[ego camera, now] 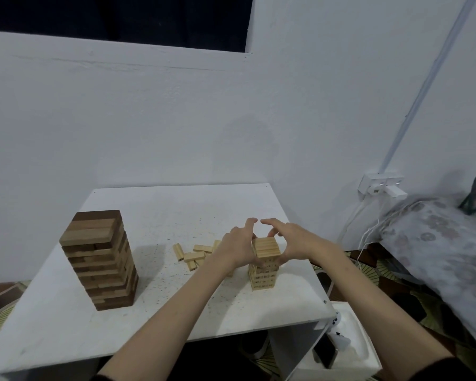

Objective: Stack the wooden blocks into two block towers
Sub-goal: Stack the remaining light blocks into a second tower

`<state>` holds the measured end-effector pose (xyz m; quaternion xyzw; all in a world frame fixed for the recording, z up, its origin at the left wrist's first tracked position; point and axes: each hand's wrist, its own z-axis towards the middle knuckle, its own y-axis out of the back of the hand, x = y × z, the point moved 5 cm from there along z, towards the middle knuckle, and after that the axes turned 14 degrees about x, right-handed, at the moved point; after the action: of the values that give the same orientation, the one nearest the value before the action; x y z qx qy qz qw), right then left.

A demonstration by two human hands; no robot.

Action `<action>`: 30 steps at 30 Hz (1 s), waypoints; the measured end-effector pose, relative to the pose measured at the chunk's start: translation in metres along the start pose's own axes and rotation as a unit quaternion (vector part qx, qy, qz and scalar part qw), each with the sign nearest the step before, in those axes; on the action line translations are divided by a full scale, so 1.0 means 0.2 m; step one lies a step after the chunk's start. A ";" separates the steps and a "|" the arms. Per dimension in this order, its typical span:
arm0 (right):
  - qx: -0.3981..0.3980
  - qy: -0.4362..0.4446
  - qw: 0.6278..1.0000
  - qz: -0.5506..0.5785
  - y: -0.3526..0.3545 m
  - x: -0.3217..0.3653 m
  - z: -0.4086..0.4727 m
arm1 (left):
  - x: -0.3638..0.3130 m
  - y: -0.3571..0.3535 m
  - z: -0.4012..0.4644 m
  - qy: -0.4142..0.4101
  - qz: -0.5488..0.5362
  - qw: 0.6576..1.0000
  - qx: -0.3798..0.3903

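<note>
Both hands, left and right, are grasping the right tower, fingers curling round its sides.

Tall tower of two-tone brown wooden blocks: smooth, matt, grain visible. Small pale pine-coloured block tower: matt, printed marks on the sides. White painted counter: matt, speckled, scuffed. Grey floral cloth bedding: soft, creased.

Loose blocks partly behind left hand
</note>
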<state>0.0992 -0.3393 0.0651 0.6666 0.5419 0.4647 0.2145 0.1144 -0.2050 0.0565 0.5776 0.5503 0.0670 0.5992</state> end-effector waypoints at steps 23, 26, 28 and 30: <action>-0.093 -0.232 0.964 0.092 -0.12 0.20 -0.02 | 0.19 -0.17 -0.10 -0.057 -0.197 0.976 -0.079; -0.091 -0.248 0.960 0.090 -0.12 0.21 -0.02 | 0.16 -0.16 -0.09 -0.072 -0.222 0.966 -0.108; -0.093 -0.257 0.958 0.087 -0.11 0.20 -0.03 | 0.14 -0.16 -0.08 -0.078 -0.227 0.964 -0.116; -0.093 -0.262 0.957 0.080 -0.12 0.20 -0.03 | 0.13 -0.15 -0.07 -0.079 -0.228 0.964 -0.114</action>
<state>0.0813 -0.2959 0.0646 0.7832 0.3664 0.3374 0.3722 0.0971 -0.1867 0.0218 0.3682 0.6070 -0.0545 0.7021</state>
